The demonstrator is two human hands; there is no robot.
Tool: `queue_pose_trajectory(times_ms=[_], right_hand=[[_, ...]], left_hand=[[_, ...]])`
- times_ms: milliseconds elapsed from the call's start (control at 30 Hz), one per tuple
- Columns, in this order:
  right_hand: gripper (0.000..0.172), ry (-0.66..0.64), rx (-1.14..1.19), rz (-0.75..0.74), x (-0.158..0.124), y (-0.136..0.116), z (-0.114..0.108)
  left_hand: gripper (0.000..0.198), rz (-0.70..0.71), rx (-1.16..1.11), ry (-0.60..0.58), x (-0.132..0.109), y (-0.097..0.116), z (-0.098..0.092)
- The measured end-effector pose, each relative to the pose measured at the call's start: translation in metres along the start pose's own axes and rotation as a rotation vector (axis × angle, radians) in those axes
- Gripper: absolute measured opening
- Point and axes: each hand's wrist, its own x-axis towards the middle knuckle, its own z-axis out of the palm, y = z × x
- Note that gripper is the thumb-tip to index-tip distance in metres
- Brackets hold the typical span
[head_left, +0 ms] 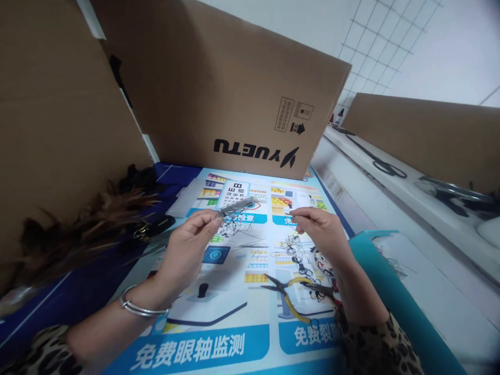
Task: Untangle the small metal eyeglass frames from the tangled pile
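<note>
Some done, more left, by the look of it

Head view: a bundle of thin, straight grey metal wires [241, 204] sits near the centre of the frame, raised above a glossy blue-and-white printed sheet [255, 315]. A heap of small black and pale looped bits [299, 252] lies right of centre, below the right hand [323, 230], and a tangle of fine curled wire [232, 227] shows just below the bundle. Judging from this, part of the work has been handled, while the straight wires in the bundle, and a few loose straight wires [252, 246] at mid-frame, are left. How many remain cannot be counted.

The left hand [186, 249] comes in from the lower left, forearm slanting upward, a shiny silver metal bangle [145, 311] at its wrist. Its thumb and forefinger are pinched tight on the near end of the bundle, whose free ends fan up and right. The right hand reaches in from the lower right, wrist bent so the fingers point left. Its fingertips are narrow, apparently closed on a small dark piece [292, 219], too tiny to identify. The two hands are apart, at similar height. Yellow-handled metal pliers [288, 299] lie below the right hand, unheld.
</note>
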Motion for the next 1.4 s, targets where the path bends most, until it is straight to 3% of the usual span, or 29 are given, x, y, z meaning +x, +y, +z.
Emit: queue_pose_trajectory(times_ms=[167, 600, 867, 1167, 1267, 1400], right_hand=[[0.016, 0.047, -0.013, -0.002, -0.001, 0.000, -0.008], [0.025, -0.028, -0.122, -0.078, -0.005, -0.003, -0.018], [0.030, -0.265, -0.480, -0.214, -0.001, 0.007, -0.022], [0.036, -0.642, -0.853, -0.189, 0.002, 0.030, -0.013], [0.038, -0.646, -0.884, -0.171, 0.004, 0.033, -0.015], [0.037, -0.542, -0.898, -0.128, 0.006, 0.033, -0.023]], left_hand=[[0.010, -0.063, -0.154, -0.008, 0.000, -0.005, 0.002], [0.012, -0.083, -0.110, -0.008, -0.002, -0.004, 0.002], [0.014, -0.091, -0.112, -0.021, -0.002, -0.012, 0.003], [0.018, -0.143, -0.037, -0.036, -0.010, -0.024, -0.003], [0.021, -0.140, 0.073, 0.005, -0.013, -0.021, -0.007], [0.022, -0.132, 0.079, 0.039, -0.016, -0.029, -0.015]])
